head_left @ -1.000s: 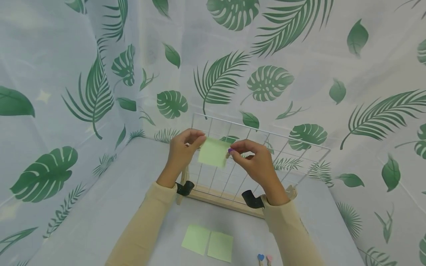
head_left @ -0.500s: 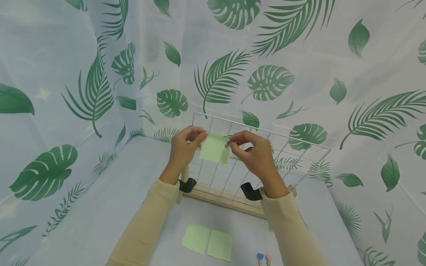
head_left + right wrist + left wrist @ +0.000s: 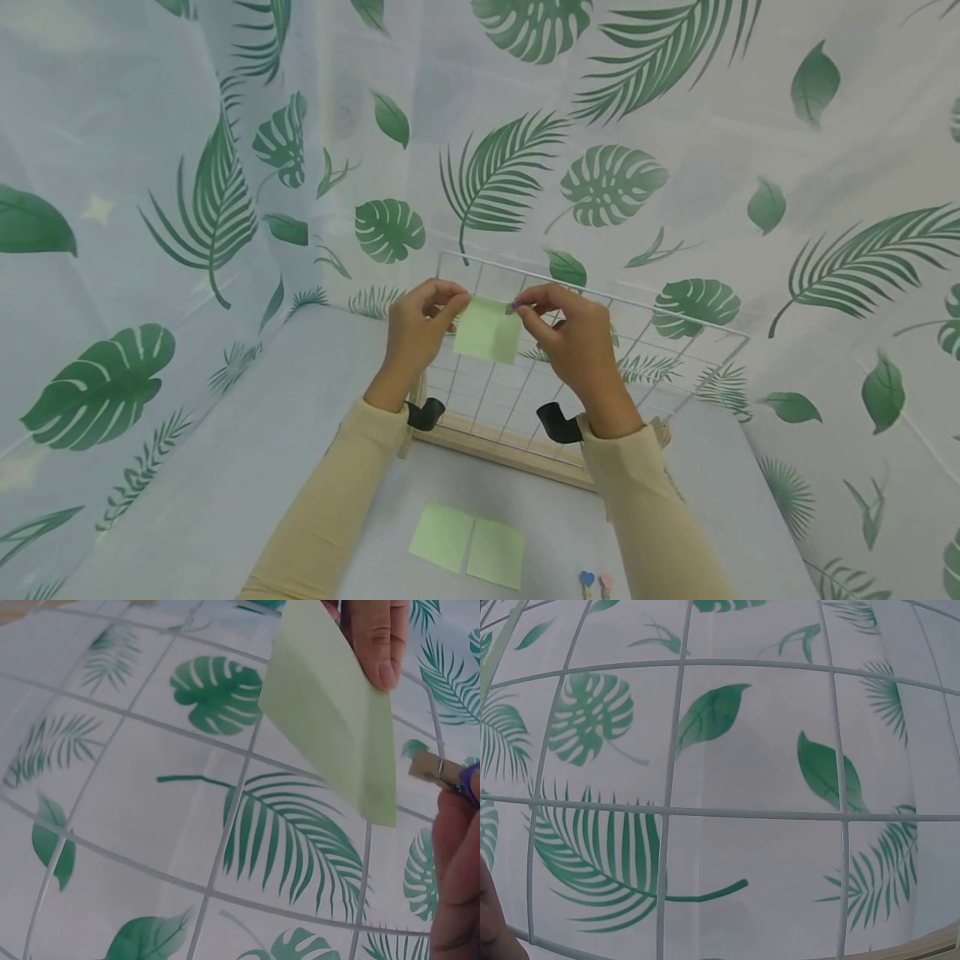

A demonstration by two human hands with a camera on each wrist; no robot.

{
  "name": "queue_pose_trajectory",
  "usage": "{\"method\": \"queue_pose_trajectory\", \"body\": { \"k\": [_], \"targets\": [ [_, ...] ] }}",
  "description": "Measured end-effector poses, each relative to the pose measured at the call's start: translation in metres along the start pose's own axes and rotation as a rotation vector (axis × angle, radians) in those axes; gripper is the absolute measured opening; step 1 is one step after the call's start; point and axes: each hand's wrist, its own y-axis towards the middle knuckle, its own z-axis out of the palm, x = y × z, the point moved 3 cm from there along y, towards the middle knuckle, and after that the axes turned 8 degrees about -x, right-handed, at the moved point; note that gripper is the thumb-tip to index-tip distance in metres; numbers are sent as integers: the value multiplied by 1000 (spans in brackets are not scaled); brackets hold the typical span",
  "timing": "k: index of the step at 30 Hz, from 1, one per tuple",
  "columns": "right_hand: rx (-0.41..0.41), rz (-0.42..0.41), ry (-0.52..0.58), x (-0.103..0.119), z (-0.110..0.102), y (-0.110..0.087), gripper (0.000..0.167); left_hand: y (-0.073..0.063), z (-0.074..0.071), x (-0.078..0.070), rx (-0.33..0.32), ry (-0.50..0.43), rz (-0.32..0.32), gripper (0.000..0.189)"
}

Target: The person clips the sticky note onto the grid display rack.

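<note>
My left hand pinches a pale green sticky note by its upper left corner, holding it up before a white wire grid panel. My right hand pinches a small wooden clothespin with a purple heart on it. In the head view the clothespin's tip is right at the note's upper right corner; in the right wrist view a gap shows between them. Fingers of the left hand show behind the note there. Only a bit of hand shows at the left wrist view's lower left.
The grid stands upright on a wooden base. Two more green notes, a left one and a right one, lie on the white table. Near them lie a blue-heart clothespin and a pink-heart clothespin. Leaf-printed curtains surround the table.
Both hands and the sticky note have risen slightly in the head view. The right hand's clothespin has moved up along the note's right side to the top corner.
</note>
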Motion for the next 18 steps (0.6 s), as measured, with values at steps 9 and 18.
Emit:
{"method": "queue_pose_trajectory", "body": {
  "k": [9, 18],
  "targets": [
    [-96, -75, -90, 9, 12, 5, 4, 2, -1, 2, -14, 6, 16, 14],
    [-69, -97, -194, 13, 25, 11, 2, 3, 0, 2, -22, 4, 23, 17]
  ]
}}
